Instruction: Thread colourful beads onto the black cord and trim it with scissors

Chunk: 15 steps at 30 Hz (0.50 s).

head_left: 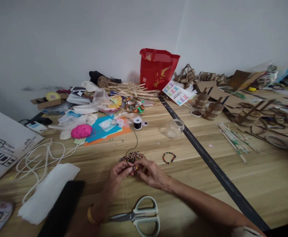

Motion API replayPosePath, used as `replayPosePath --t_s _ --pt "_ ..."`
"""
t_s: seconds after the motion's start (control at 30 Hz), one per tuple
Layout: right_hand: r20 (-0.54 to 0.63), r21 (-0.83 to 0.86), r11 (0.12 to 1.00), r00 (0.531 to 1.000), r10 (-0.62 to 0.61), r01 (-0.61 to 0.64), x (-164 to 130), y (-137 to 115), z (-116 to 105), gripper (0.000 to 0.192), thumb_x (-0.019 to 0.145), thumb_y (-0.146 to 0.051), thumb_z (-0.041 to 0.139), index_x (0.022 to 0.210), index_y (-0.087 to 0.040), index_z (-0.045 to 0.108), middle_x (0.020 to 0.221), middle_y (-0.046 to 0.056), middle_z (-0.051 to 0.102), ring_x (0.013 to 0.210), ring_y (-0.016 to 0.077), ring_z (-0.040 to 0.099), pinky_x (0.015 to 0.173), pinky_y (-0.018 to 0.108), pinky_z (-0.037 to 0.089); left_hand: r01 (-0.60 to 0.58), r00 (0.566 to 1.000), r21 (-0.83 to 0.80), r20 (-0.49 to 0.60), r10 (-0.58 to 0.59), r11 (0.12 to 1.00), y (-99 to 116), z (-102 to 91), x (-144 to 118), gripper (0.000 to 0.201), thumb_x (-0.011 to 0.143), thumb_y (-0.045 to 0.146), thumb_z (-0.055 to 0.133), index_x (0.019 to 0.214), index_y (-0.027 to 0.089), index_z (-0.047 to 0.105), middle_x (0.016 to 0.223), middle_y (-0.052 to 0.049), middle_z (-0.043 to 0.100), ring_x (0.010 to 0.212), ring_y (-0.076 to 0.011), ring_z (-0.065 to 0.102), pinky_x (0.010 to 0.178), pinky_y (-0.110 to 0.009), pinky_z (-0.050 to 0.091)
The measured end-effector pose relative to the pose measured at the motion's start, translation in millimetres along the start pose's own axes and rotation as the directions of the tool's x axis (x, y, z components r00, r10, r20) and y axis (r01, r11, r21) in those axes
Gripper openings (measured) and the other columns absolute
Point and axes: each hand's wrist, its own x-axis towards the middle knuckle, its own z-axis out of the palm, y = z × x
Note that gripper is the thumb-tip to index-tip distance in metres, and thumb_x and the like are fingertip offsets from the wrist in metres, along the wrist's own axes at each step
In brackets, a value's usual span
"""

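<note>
— Where are the beads?
— The bead pile [132, 156] lies on the worktop [208, 191] just beyond both hands.
— And the hands?
— The left hand [118, 173] and right hand [150, 172] pinch beads on the black cord [135, 141] between them.

Scissors [139, 215], pink yarn ball [81, 131], red bag [157, 68], perhaps a glass jar [175, 128]

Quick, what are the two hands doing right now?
Left hand: pinched shut on the black thread, beside the bead pile.
Right hand: fingers closed on small beads.
</note>
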Motion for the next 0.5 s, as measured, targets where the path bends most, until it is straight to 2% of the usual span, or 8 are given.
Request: replayPosePath --t_s 0.07,0.13,0.3,0.4,0.5 --pt "-0.014 0.003 0.999 0.999 0.033 -0.033 0.4 -0.2 0.5 0.006 0.086 -0.017 0.050 0.089 -0.016 0.055 0.073 0.000 0.056 0.059 0.0096 0.050 0.051 0.018 0.038 0.031 0.999 -0.021 0.021 -0.031 0.999 1.4 0.4 -0.4 0.022 0.058 0.026 0.078 0.075 0.015 0.068 0.066 -0.002 0.071 0.060 -0.0156 0.062 0.061 -0.026 0.049" --pt "-0.045 0.006 0.998 0.997 0.057 -0.056 0.9 -0.5 0.2 0.007 0.086 -0.019 0.052 0.084 -0.015 0.056 0.071 0.000 0.056 0.059 0.0093 0.049 0.051 0.018 0.037 0.051 0.998 -0.027 0.035 -0.050 0.998 3.9 1.2 -1.1 0.024 0.055 0.025 0.080 0.075 0.015 0.069 0.066 -0.002 0.071 0.061 -0.0161 0.063 0.062 -0.026 0.049" --pt "-0.007 0.006 0.996 0.996 0.087 -0.087 0.6 0.9 0.0 0.006 0.086 -0.016 0.050 0.089 -0.016 0.055 0.069 -0.002 0.054 0.055 0.0077 0.047 0.049 0.016 0.035 0.015 1.000 0.034 -0.023 -0.014 0.999 5.7 2.8 -0.4 0.019 0.059 0.030 0.078 0.066 0.015 0.068 0.057 -0.001 0.067 0.057 -0.0151 0.060 0.061 -0.025 0.048" --pt "-0.032 -0.049 0.998 0.999 0.034 -0.036 -0.7 0.7 0.4 0.014 0.083 -0.016 0.054 0.097 -0.017 0.051 0.078 0.000 0.054 0.057 0.0086 0.048 0.050 0.018 0.037 0.010 0.999 0.041 -0.042 -0.008 0.999 3.1 2.5 1.3 0.021 0.060 0.034 0.077 0.062 0.015 0.066 0.058 -0.001 0.067 0.056 -0.0152 0.060 0.060 -0.025 0.048" --pt "-0.071 -0.206 0.976 0.994 -0.082 0.066 -2.3 -2.3 -0.6 0.023 0.080 -0.021 0.059 0.100 -0.019 0.049 0.093 0.005 0.054 0.073 0.0141 0.054 0.062 0.023 0.044 0.010 0.998 0.019 -0.069 -0.009 1.000 0.1 2.3 2.0 0.022 0.061 0.034 0.077 0.064 0.015 0.066 0.061 -0.001 0.068 0.058 -0.0155 0.060 0.060 -0.025 0.048"
